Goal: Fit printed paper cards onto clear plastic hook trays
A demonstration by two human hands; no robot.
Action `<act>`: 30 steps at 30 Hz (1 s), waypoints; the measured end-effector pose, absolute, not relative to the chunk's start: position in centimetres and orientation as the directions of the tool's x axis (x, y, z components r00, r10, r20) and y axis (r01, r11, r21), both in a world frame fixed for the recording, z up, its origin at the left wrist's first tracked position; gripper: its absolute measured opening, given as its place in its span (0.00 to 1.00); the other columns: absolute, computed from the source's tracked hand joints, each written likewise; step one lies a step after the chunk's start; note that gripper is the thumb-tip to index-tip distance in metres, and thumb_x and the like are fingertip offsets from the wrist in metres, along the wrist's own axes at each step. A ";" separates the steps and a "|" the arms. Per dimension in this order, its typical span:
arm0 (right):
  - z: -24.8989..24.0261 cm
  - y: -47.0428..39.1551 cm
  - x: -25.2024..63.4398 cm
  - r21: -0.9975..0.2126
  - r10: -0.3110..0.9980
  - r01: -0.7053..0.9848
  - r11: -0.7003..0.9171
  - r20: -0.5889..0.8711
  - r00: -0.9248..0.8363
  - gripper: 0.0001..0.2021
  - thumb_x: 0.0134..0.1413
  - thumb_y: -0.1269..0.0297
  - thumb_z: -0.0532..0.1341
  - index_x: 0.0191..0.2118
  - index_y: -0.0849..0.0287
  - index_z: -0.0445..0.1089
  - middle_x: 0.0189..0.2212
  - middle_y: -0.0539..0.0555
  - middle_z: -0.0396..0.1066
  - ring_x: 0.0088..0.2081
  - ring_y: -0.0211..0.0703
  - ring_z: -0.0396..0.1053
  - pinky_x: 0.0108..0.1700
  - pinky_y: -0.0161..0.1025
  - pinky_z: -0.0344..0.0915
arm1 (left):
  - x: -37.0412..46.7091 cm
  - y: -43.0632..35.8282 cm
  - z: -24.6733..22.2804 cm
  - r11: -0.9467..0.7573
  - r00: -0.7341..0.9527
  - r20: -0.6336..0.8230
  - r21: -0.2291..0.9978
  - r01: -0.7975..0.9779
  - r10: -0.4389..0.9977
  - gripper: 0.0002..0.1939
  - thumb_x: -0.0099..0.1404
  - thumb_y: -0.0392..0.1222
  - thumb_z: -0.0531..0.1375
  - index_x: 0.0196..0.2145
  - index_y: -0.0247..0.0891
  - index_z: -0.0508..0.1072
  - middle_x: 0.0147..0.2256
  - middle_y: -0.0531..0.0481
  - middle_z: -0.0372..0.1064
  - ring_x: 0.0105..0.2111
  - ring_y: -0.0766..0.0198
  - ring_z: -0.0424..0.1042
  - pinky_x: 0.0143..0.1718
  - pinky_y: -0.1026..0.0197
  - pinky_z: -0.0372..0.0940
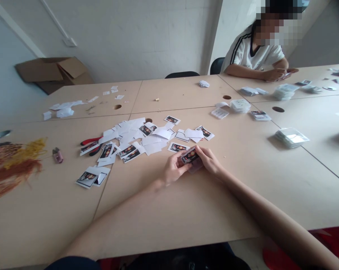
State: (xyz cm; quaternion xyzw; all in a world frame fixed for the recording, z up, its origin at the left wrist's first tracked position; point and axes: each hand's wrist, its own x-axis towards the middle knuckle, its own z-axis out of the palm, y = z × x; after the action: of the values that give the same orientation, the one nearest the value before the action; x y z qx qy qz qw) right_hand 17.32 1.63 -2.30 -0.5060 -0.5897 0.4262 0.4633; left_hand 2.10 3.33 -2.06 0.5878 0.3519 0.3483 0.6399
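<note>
Between my two hands is a small clear plastic case (196,165) with a dark printed card (189,156) against its upper part. My left hand (172,168) grips the card and case from the left side, fingers curled round the edge. On the right, my right hand (209,159) has its thumb and fingers closed on the same case. Just beyond them, printed cards (178,147) lie on the table, some picture side up. A loose heap of white paper cards (130,129) spreads to the left, partly over red-and-black-handled pliers (91,141).
Stacks of clear plastic cases (292,137) stand to the right. Orange and yellow strands (26,157) and a small pink-handled cutter (57,155) lie at left. A co-worker (252,56) sits across the table, handling something small. A cardboard box (54,73) is behind the table.
</note>
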 end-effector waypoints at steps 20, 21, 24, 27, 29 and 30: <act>-2.0 1.6 17.1 -0.951 0.978 0.229 0.207 0.192 -0.087 0.19 0.53 0.50 0.49 0.38 0.61 0.65 0.31 0.53 0.68 0.33 0.42 0.65 0.36 0.37 0.62 | 1.9 3.6 -1.7 0.101 0.588 -0.016 0.989 -0.111 0.809 0.20 0.59 0.42 0.54 0.49 0.35 0.64 0.50 0.45 0.61 0.52 0.54 0.56 0.53 0.54 0.51; -1.9 1.5 17.1 -0.941 0.977 0.264 0.212 0.198 -0.077 0.18 0.51 0.51 0.51 0.37 0.61 0.65 0.30 0.53 0.68 0.32 0.41 0.65 0.34 0.36 0.62 | 1.9 3.6 -1.8 0.092 0.583 -0.014 0.990 -0.104 0.813 0.20 0.59 0.43 0.53 0.48 0.36 0.65 0.51 0.45 0.61 0.53 0.54 0.56 0.53 0.54 0.51; -2.0 1.4 16.9 -0.921 0.983 0.344 0.180 0.185 -0.019 0.17 0.52 0.51 0.51 0.30 0.61 0.64 0.24 0.51 0.65 0.27 0.39 0.62 0.28 0.33 0.59 | 1.9 3.5 -1.8 0.068 0.554 -0.009 0.994 -0.087 0.833 0.20 0.60 0.45 0.52 0.48 0.35 0.65 0.51 0.46 0.60 0.53 0.55 0.55 0.54 0.56 0.50; -2.2 1.5 16.8 -0.925 0.985 0.346 0.157 0.172 0.015 0.20 0.55 0.51 0.46 0.26 0.61 0.62 0.21 0.50 0.62 0.24 0.37 0.59 0.25 0.32 0.55 | 1.9 3.4 -1.7 0.054 0.545 -0.002 0.995 -0.080 0.839 0.19 0.60 0.45 0.52 0.48 0.35 0.65 0.51 0.46 0.61 0.53 0.56 0.56 0.53 0.57 0.50; -2.2 1.5 16.9 -0.930 0.985 0.332 0.156 0.172 0.020 0.21 0.55 0.50 0.44 0.25 0.61 0.61 0.20 0.49 0.61 0.23 0.36 0.58 0.24 0.32 0.54 | 1.9 3.4 -1.6 0.049 0.557 0.011 0.994 -0.093 0.830 0.19 0.60 0.45 0.51 0.48 0.35 0.65 0.50 0.46 0.61 0.52 0.56 0.57 0.53 0.57 0.51; -2.1 1.5 16.9 -0.932 0.985 0.327 0.155 0.170 0.017 0.21 0.56 0.50 0.43 0.25 0.61 0.60 0.20 0.50 0.61 0.23 0.37 0.58 0.24 0.32 0.55 | 1.9 3.4 -1.6 0.049 0.561 0.016 0.994 -0.100 0.827 0.19 0.61 0.45 0.51 0.48 0.36 0.65 0.50 0.46 0.61 0.52 0.56 0.58 0.52 0.57 0.51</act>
State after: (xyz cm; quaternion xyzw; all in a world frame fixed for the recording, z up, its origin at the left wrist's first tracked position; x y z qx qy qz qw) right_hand 16.90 1.48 -2.10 -0.5434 -0.6038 0.3566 0.4615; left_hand 1.94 3.43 -1.62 0.5920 0.3070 0.3536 0.6560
